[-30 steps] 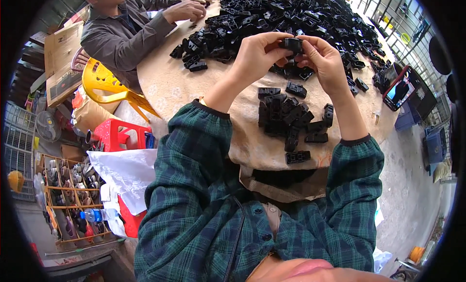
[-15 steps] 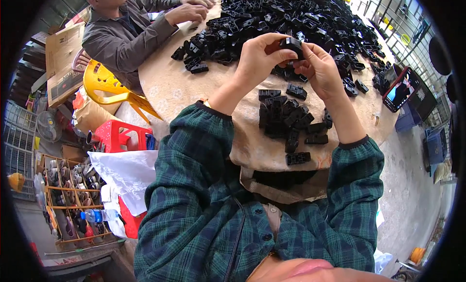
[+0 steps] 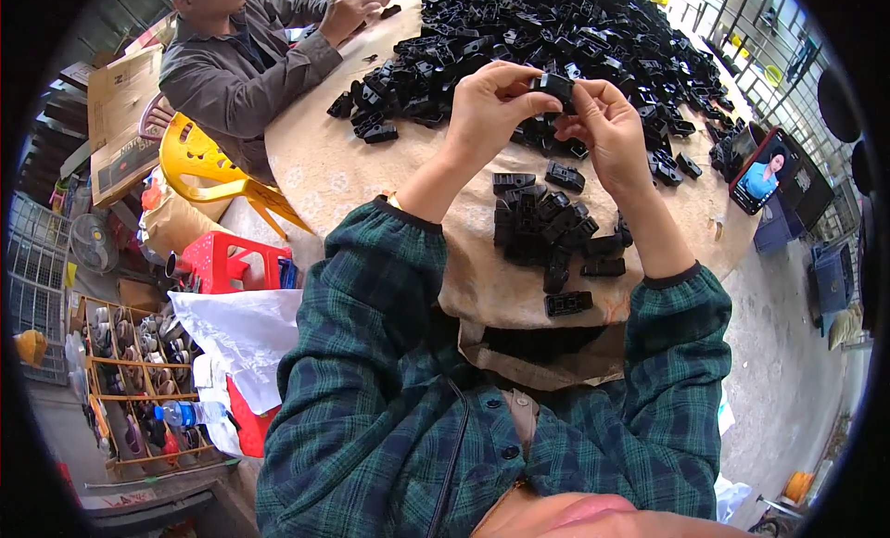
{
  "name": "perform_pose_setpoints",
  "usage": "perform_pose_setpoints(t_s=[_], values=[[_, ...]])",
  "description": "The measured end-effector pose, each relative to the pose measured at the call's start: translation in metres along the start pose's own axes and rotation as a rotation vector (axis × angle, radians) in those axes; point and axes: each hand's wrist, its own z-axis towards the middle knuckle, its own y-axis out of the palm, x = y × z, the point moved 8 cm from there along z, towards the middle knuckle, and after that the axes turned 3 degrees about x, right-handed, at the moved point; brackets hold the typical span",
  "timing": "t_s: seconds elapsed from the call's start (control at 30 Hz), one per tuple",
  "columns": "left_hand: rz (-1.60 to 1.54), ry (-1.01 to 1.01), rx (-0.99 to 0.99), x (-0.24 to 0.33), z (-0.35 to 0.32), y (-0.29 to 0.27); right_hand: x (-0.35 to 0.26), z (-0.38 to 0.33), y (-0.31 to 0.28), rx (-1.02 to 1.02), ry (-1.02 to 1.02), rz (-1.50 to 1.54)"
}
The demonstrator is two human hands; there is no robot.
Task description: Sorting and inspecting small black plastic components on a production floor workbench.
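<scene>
Between my two hands, raised over the table, is a small black plastic part. My left hand grips its left end with thumb and forefinger. At its right end the fingers of my right hand are pinched together on it. Beneath my hands, a small cluster of similar black plastic parts lies on the patterned tablecloth. Beyond them rises a large heap of the same parts. The finer shape of the held part is too small to make out.
Across the table at the left, a person in a grey jacket handles a small black part. A phone with a lit screen stands at the right edge. Left are a yellow chair, a red stool and a shoe rack.
My hands stay on the same part, with slight shifts of the fingers. The co-worker's hands have risen from the table and moved together. The phone's picture has changed.
</scene>
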Motion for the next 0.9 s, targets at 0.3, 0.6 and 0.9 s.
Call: perform_pose_setpoints(t_s=[0.3, 0.6, 0.9], values=[[-0.248, -0.292, 0.014, -0.014, -0.016, 0.017, -0.002, -0.003, -0.003, 0.094, -0.136, -0.240], [-0.450, -0.269, -0.034, -0.004, -0.005, 0.011, 0.002, 0.005, 0.002, -0.141, 0.029, -0.257], [-0.131, -0.055, -0.136, 0.012, -0.001, 0.010, -0.008, 0.006, -0.009, 0.000, -0.008, -0.057]])
